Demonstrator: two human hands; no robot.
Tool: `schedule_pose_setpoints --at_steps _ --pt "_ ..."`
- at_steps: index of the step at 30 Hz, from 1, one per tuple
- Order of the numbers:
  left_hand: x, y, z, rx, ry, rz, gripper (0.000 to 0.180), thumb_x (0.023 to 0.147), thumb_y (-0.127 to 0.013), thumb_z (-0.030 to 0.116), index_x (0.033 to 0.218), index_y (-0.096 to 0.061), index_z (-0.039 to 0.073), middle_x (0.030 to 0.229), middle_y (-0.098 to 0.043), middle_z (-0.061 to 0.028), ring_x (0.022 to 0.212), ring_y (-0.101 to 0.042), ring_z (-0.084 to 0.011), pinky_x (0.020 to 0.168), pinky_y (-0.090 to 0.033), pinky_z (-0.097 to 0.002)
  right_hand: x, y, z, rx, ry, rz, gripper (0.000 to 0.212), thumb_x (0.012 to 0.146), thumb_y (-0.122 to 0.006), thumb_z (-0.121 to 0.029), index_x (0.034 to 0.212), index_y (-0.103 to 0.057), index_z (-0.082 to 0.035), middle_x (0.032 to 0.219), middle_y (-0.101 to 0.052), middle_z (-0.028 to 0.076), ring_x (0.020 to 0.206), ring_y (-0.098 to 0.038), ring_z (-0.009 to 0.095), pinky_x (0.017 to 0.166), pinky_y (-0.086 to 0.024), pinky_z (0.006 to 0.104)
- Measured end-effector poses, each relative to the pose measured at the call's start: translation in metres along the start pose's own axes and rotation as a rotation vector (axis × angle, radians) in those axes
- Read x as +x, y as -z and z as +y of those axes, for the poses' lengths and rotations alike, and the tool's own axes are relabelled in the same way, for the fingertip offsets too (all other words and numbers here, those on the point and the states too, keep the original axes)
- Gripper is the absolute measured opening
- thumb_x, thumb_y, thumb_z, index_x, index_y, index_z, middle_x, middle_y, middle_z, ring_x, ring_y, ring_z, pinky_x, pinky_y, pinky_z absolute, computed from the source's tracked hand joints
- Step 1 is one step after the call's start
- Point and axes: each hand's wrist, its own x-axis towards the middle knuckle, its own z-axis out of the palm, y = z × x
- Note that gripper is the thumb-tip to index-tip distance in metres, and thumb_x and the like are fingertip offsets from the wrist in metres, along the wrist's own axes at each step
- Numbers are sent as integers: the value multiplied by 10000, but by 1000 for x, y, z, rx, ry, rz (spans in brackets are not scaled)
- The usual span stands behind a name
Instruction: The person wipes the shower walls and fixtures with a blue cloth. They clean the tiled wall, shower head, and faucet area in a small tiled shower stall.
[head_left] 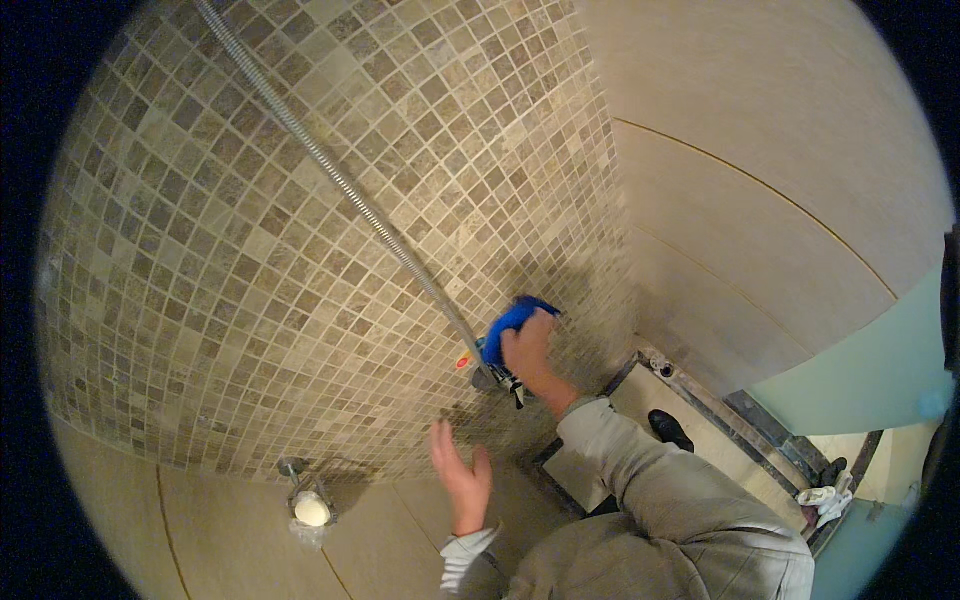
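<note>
The blue cloth (515,322) is pressed flat against the mosaic tile wall (300,250), just beside the shower tap (490,375) where the metal hose (340,180) ends — the right hand (528,352) covers its lower part, fingers closed over it. The left hand (460,475) hangs lower, open with fingers spread, holding nothing, near the wall. A soap dish (310,508) sits lower left — well apart from both hands.
</note>
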Motion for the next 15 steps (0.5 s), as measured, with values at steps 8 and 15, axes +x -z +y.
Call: schedule_pose_setpoints --at_steps 8,15 --pt "133 28 38 426 -364 404 712 935 -672 283 1546 -418 20 1631 -327 -265 1507 -259 -511 1225 -202 -613 54 62 -132 238 558 194 401 885 -656 -25 1264 -536 31 1250 -520 275 1198 -509 447 1093 -375 513" --pt "193 16 -1 747 -482 561 773 946 -647 430 1597 -361 126 1696 -191 -206 1562 -88 -486 1203 -47 -712 63 13 3 59 -174 209 658 958 -574 -167 1436 -332 214 1507 -321 453 1407 -324 586 1225 -221 577"
